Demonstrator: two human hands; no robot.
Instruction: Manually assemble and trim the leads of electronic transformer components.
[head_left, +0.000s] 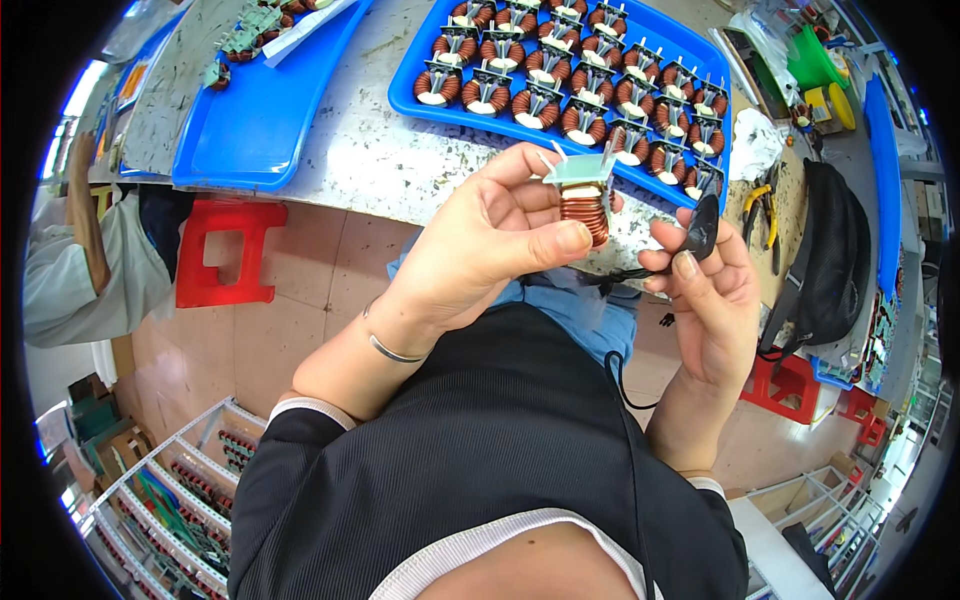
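Observation:
My left hand [470, 240] is closed round a copper-wound coil [585, 212], thumb in front and fingers behind. A pale green base plate [580, 170] with metal pins tops the coil, pins upward. Just right of it, my right hand [718, 295] pinches a small black rounded piece [703, 228] between thumb and fingers; its exact kind is unclear. A dark strand runs leftward from these fingers below the coil. Beyond both hands, a blue tray [400, 92] holds several rows of similar copper coils with black bases and pins.
Another blue tray [240, 140] at the left has green-based coils at its far end. Yellow-handled pliers [760, 205], crumpled white plastic [757, 143] and a black bag [828, 250] lie right. Below the table are a red stool [225, 250] and, lower left, a rack [180, 500].

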